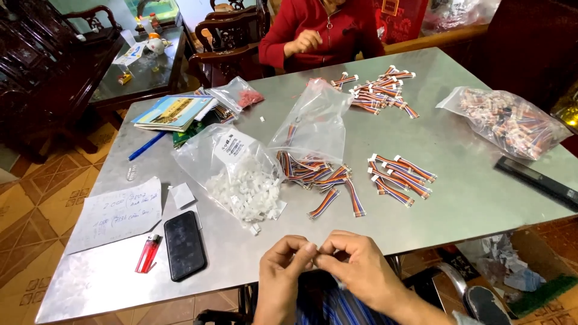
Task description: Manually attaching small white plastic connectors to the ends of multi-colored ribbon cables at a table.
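At six o'clock, just off the near edge of the shiny metal surface point(469, 198), the left hand point(283, 265) and right hand point(358, 262) pinched a tiny white piece point(314, 250), mostly hidden, finger grips shut on it together.

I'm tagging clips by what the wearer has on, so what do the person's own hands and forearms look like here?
Both the left hand and the right hand are bare: no gloves, and no rings or watch that I can make out. The forearms show no sleeves up to the frame edge. The fingers have short, unpainted nails.
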